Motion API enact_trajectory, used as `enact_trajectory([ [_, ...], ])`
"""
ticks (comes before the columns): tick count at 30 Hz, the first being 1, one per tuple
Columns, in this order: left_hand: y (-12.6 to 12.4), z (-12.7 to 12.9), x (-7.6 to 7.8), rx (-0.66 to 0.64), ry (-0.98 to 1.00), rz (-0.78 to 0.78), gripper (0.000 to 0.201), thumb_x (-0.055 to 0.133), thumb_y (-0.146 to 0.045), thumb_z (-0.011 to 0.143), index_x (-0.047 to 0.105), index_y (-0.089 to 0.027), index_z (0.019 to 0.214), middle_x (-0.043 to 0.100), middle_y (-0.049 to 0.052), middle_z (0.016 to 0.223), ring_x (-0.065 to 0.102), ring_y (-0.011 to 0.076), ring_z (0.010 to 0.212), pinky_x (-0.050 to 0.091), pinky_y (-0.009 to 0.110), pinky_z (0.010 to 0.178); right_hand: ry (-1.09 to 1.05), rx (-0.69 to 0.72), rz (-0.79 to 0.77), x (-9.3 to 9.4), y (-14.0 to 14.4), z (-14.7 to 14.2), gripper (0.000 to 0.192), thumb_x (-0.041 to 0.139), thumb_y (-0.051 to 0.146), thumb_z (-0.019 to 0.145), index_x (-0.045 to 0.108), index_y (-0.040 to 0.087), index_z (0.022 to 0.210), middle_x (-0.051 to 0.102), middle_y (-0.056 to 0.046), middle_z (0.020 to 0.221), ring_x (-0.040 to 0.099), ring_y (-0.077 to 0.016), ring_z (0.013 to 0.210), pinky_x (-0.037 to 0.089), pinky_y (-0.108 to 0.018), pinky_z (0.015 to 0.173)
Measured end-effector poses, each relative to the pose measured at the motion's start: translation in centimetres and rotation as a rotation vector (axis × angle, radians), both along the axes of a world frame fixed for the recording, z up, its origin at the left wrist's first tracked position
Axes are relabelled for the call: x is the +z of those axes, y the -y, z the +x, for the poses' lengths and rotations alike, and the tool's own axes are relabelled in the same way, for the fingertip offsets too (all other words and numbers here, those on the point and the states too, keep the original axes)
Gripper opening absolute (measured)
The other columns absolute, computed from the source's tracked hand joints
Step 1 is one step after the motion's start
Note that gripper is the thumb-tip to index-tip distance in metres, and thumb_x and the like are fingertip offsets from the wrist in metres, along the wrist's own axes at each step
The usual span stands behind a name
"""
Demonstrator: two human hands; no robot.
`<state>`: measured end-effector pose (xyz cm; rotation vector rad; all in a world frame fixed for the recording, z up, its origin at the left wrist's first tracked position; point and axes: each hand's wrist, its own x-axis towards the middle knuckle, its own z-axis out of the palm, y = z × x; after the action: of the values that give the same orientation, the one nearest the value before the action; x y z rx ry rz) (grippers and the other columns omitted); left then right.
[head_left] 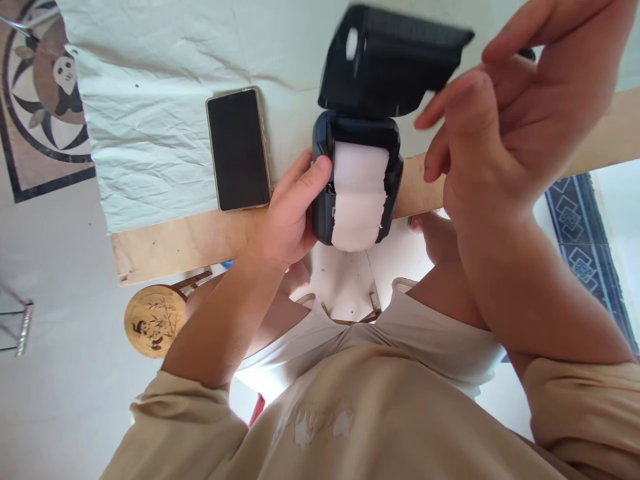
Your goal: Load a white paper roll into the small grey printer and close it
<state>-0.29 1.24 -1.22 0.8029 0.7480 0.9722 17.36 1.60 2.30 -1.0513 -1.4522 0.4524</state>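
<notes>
My left hand (295, 213) grips the left side of a small black portable receipt printer (323, 230), thumb on its rim. The printer's lid (390, 63) is flipped up and points away from me. In the printer's bay sits a white paper roll (360, 180); its loose end, with ragged side edges, hangs over the near edge. To the right of the lid is my right hand (505, 127), fingers apart and slightly curled, close to the lid's corner. A small dark thing (527, 53) shows between the right fingers; I cannot tell whether it is held or lies behind.
A phone (239, 150) with a dark screen lies left of the printer on a pale green cloth (150, 120). The wooden table edge (185, 247) runs below it. A round stool (155, 320) stands at lower left. A patterned blue rug strip (580, 233) is at right.
</notes>
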Motion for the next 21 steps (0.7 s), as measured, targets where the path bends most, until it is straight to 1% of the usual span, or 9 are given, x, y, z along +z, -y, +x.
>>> enact_trajectory([
  [2, -0.1, 0.0, -0.1, 0.007, -0.018, 0.008, 0.022, 0.057, -0.045, 0.085, 0.066, -0.027, 0.092, 0.073, 0.0, 0.093, 0.044, 0.0298, 0.134, 0.048, 0.045, 0.104, 0.082, -0.032, -0.031, 0.1, 0.0, 0.1, 0.011, 0.056, 0.02, 0.086, 0.047, 0.021, 0.078, 0.053, 0.001, 0.089, 0.061, -0.007, 0.066, 0.038, -0.023, 0.043],
  [4, -0.2, 0.0, -0.2, -0.015, -0.029, 0.018, 0.02, 0.057, -0.044, 0.084, 0.066, -0.028, 0.094, 0.073, -0.002, 0.096, 0.04, 0.0292, 0.137, 0.047, 0.045, 0.105, 0.36, -0.007, -0.052, 0.0, 0.0, 0.3, 0.006, 0.059, 0.019, 0.082, 0.054, 0.021, 0.081, 0.059, 0.002, 0.084, 0.058, -0.0085, 0.063, 0.039, -0.026, 0.048],
  [6, -0.3, 0.0, -0.3, -0.032, -0.018, 0.039, 0.022, 0.058, -0.043, 0.083, 0.065, -0.029, 0.1, 0.073, -0.002, 0.101, 0.038, 0.0288, 0.139, 0.046, 0.045, 0.106, 0.665, 0.039, -0.065, -0.1, 0.0, 0.4, 0.009, 0.062, 0.023, 0.079, 0.059, 0.024, 0.088, 0.064, 0.003, 0.081, 0.052, -0.0088, 0.057, 0.037, -0.028, 0.052],
  [8, -0.4, 0.0, -0.4, -0.041, 0.003, 0.061, 0.027, 0.059, -0.042, 0.083, 0.064, -0.031, 0.107, 0.072, -0.003, 0.105, 0.037, 0.0291, 0.139, 0.045, 0.045, 0.107, 0.877, 0.079, -0.125, -0.1, -0.1, 0.5, 0.015, 0.061, 0.027, 0.08, 0.06, 0.027, 0.094, 0.066, 0.003, 0.079, 0.049, -0.0103, 0.055, 0.031, -0.029, 0.05],
  [11, -0.4, 0.1, -0.4, -0.061, 0.041, 0.087, 0.031, 0.059, -0.042, 0.083, 0.063, -0.031, 0.112, 0.072, -0.001, 0.106, 0.041, 0.0302, 0.137, 0.048, 0.045, 0.104, 1.015, 0.108, -0.186, 0.2, -0.2, 0.4, 0.018, 0.062, 0.03, 0.078, 0.059, 0.029, 0.096, 0.06, 0.002, 0.068, 0.042, -0.0117, 0.051, 0.019, -0.029, 0.047],
  [13, -0.2, 0.1, -0.1, -0.067, 0.056, 0.061, 0.029, 0.057, -0.04, 0.086, 0.063, -0.028, 0.112, 0.071, 0.0, 0.11, 0.046, 0.0291, 0.133, 0.05, 0.043, 0.101, 0.979, 0.125, -0.214, 0.7, -0.1, 0.4, 0.024, 0.067, 0.028, 0.073, 0.058, 0.028, 0.095, 0.057, 0.002, 0.064, 0.04, -0.0111, 0.05, 0.02, -0.028, 0.047],
  [15, 0.1, 0.1, 0.3, -0.063, 0.062, 0.016, 0.025, 0.054, -0.035, 0.089, 0.062, -0.024, 0.11, 0.07, 0.001, 0.111, 0.054, 0.0258, 0.126, 0.052, 0.038, 0.098, 0.827, 0.182, -0.268, 1.3, 0.3, 0.5, 0.03, 0.071, 0.023, 0.068, 0.058, 0.027, 0.095, 0.061, 0.004, 0.071, 0.042, -0.0088, 0.05, 0.027, -0.027, 0.047],
  [18, 0.3, 0.2, 0.7, -0.046, 0.06, 0.004, 0.021, 0.051, -0.033, 0.092, 0.063, -0.02, 0.104, 0.071, 0.0, 0.095, 0.066, 0.0177, 0.105, 0.056, 0.026, 0.081, 0.443, 0.269, -0.384, 2.0, 0.7, 1.3, 0.031, 0.071, 0.02, 0.069, 0.059, 0.026, 0.098, 0.066, 0.003, 0.088, 0.049, -0.0058, 0.05, 0.031, -0.025, 0.041],
  [21, 0.3, 0.2, 0.8, -0.027, 0.047, 0.01, 0.021, 0.052, -0.034, 0.092, 0.065, -0.019, 0.099, 0.069, -0.002, 0.082, 0.069, 0.0121, 0.086, 0.053, 0.018, 0.064, -0.035, 0.186, -0.373, 1.4, -0.1, 3.0, 0.028, 0.072, 0.027, 0.07, 0.058, 0.025, 0.094, 0.06, 0.001, 0.085, 0.055, -0.009, 0.057, 0.03, -0.023, 0.036],
])
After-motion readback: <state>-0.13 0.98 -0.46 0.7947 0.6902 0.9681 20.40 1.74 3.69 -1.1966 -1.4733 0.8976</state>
